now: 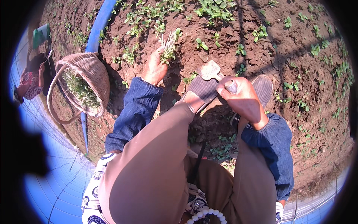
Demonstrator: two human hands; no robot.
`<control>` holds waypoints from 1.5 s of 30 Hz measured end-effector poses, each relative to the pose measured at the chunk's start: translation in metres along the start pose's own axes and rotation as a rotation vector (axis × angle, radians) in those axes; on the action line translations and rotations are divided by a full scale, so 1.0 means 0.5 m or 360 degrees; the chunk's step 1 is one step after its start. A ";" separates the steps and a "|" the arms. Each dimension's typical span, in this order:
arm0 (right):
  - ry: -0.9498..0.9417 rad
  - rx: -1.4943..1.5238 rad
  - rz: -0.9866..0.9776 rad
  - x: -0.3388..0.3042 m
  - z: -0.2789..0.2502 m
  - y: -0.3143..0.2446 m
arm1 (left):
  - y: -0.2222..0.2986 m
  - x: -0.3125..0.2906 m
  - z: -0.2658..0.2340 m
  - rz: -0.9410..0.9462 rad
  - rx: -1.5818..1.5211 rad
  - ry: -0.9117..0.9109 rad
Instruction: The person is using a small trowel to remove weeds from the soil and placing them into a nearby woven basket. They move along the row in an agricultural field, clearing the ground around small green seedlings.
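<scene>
My left hand (155, 68) is closed round a bunch of pulled seedlings (169, 47), whose pale roots and stems stick up past the fingers. It hangs over brown soil beside several small green plants (130, 55). My right hand (244, 98) grips the rounded handle (231, 86) of a small hand trowel. The trowel's dirty pale metal blade (209, 70) points away to the left, above the toe of my left shoe (203, 89). Left of my left forearm, a wicker basket (100, 80) lies tipped toward me, with pulled greens (80, 87) inside.
A blue hose (100, 28) runs over the soil behind the basket. Seedlings (260, 33) grow in scattered clumps ahead and to the right. Another person (31, 84) is at the far left, near a green container (41, 35). My right shoe (262, 91) stands beside the right hand.
</scene>
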State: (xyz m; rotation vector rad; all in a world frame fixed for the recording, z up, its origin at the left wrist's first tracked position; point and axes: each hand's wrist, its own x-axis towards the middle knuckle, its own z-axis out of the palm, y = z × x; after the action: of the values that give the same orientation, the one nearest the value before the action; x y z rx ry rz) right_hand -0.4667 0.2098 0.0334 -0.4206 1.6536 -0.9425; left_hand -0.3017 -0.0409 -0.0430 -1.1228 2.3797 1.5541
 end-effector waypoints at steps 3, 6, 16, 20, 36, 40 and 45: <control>0.0010 0.0004 0.0020 0.000 0.000 0.000 | 0.016 0.014 0.015 0.0294 0.0303 0.0153; 0.0007 -0.0018 0.0013 0.002 0.000 0.000 | 0.058 0.022 0.020 0.0629 0.0585 0.0132; 0.0001 0.0002 -0.0021 0.001 0.000 -0.004 | 0.074 0.038 0.056 0.0328 0.1415 -0.0067; -0.0022 0.0023 0.0019 -0.002 -0.004 -0.003 | 0.085 0.007 0.048 0.0409 0.1463 -0.0154; -0.0025 -0.0014 0.0024 0.002 -0.006 -0.003 | 0.089 0.028 0.060 0.0141 0.1352 -0.0366; -0.0023 0.0040 0.0036 0.000 -0.003 0.007 | 0.134 -0.024 0.033 0.0229 0.1457 -0.0611; -0.0016 0.0027 0.0036 0.000 -0.002 0.004 | 0.117 0.027 0.044 0.0415 0.1424 -0.0243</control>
State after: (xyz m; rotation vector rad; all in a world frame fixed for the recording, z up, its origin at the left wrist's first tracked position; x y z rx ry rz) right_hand -0.4674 0.2115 0.0321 -0.3939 1.6368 -0.9358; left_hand -0.3541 -0.0173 -0.0149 -0.4870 2.6837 0.4205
